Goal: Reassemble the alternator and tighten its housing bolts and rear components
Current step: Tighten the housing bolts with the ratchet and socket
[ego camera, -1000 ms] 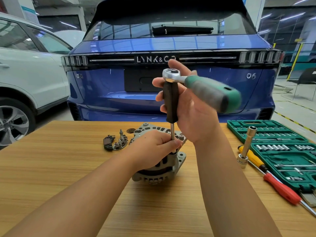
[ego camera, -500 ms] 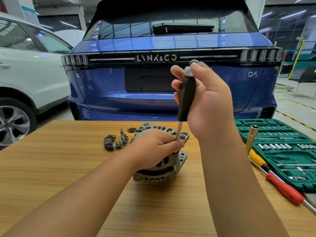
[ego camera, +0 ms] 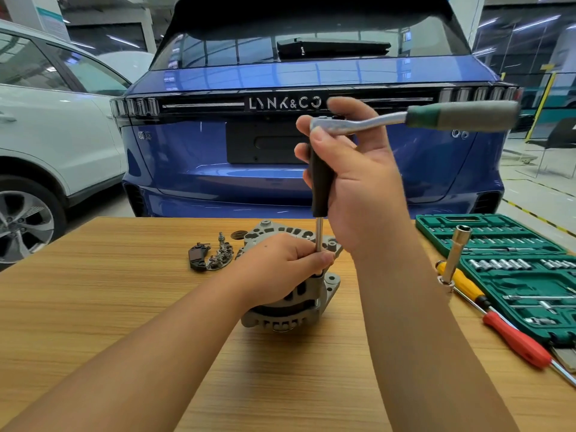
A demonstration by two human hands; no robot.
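Grey cast-aluminium alternator (ego camera: 290, 294) sat centre frame on the wooden table (ego camera: 93, 307). Left hand (ego camera: 280, 269) clamped round its housing, fingers pinching the driver shaft. Right hand (ego camera: 358, 182) gripped the black-handled socket driver (ego camera: 321, 179), with the green-grip chrome ratchet (ego camera: 414, 118) on top. Best practice: keep shaft vertical, socket fully seated, swing short strokes, and brace the housing against rotation.

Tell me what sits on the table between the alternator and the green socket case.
In the head view, only bare tabletop and the person's right forearm above it separate the alternator from the socket case; the screwdrivers lie beside the case.
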